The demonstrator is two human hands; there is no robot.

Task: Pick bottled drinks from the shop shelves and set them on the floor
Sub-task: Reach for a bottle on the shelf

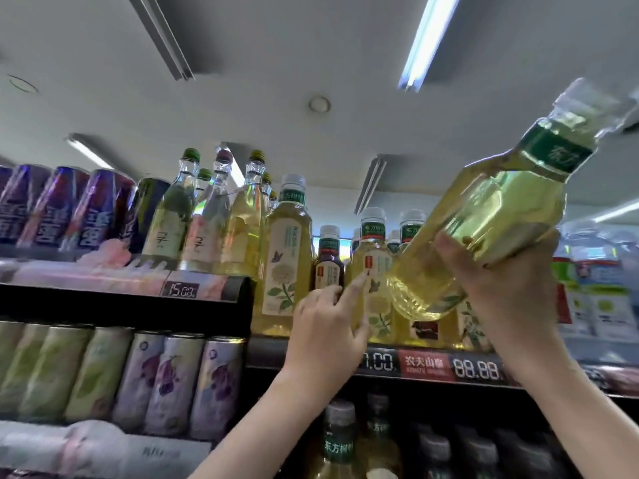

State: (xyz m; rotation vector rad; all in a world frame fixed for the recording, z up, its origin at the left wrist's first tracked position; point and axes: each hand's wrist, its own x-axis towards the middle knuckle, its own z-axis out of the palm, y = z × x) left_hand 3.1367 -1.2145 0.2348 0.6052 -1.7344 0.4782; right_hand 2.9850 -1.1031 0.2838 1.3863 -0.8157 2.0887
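Yellow-green tea bottle [484, 216] sits tilted, clamped in my right hand [511, 285]; my left hand [328, 323], index finger extended, reaches among crowded shelf bottles [375, 271] above price tags [477, 369].

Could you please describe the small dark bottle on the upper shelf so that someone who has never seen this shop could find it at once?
Start at the black shelf edge carrying the red price tag. Above it stands a row of pale yellow tea bottles. The dark bottle stands among them, just above the left hand; it alone holds dark brown liquid and is the shortest there.
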